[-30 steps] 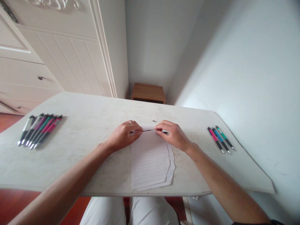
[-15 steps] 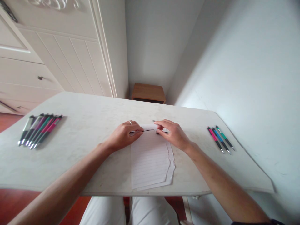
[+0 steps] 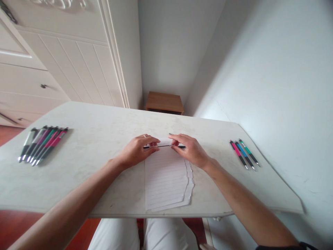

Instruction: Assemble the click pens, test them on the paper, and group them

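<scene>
Over the top of some lined paper sheets (image 3: 166, 180), both hands hold parts of a pen close together. My left hand (image 3: 137, 147) is closed in a pinch, and a dark end of a pen part shows behind its fingertips. A thin dark pen refill (image 3: 163, 146) runs level across the gap between the two hands. My right hand (image 3: 191, 147) pinches around the other end, with a black pen piece (image 3: 182, 147) showing beside its thumb. A small grey tip (image 3: 170, 134) sticks out by the right index finger; what it belongs to is hidden.
Several pens (image 3: 43, 146) lie side by side at the left of the white table (image 3: 104, 128). Three pens, pink (image 3: 238, 155), blue (image 3: 245, 155) and green (image 3: 249, 152), lie at the right near the wall. A wooden box-like stand (image 3: 164, 101) is behind the table.
The right fingers have moved slightly left, nearer the left hand, and closed at the end of the refill. The refill now lies more level between the hands.
</scene>
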Demonstrator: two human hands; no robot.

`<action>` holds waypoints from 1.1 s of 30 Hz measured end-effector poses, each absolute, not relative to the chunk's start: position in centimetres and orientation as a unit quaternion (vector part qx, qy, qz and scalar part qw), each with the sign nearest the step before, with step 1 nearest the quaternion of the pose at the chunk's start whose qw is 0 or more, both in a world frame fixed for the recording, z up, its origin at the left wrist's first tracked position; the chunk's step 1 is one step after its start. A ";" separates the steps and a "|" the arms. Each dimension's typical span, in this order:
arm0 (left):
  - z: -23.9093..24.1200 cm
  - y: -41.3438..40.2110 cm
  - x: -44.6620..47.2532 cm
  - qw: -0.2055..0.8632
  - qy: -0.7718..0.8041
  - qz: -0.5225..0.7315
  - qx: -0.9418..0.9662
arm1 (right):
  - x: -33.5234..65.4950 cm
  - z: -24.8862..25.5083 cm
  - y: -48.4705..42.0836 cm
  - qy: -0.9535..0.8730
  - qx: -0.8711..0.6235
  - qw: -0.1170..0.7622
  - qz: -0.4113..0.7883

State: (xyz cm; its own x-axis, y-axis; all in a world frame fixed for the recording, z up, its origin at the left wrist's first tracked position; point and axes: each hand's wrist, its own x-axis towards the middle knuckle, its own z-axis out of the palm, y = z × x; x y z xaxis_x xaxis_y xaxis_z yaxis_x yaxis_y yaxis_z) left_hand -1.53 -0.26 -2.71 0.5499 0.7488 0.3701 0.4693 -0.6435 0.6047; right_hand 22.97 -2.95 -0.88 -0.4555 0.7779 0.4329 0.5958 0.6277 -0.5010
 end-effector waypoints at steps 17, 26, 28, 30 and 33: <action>-2.4 -0.1 -1.4 0.257 0.386 0.319 0.827 | 23.9 -0.9 -2.3 -0.838 -0.420 0.332 0.102; -3.3 0.1 -1.4 0.251 0.400 0.281 0.836 | 23.8 -1.5 -2.0 -0.839 -0.430 0.318 0.105; -3.3 0.0 -1.3 0.245 0.403 0.282 0.835 | 23.9 -1.5 -2.0 -0.839 -0.431 0.314 0.108; -3.1 -0.1 -1.3 0.240 0.408 0.283 0.834 | 24.0 -1.6 -1.9 -0.839 -0.433 0.310 0.109; -2.7 0.0 -1.6 0.237 0.406 0.274 0.839 | 24.3 -1.5 -1.8 -0.837 -0.439 0.309 0.104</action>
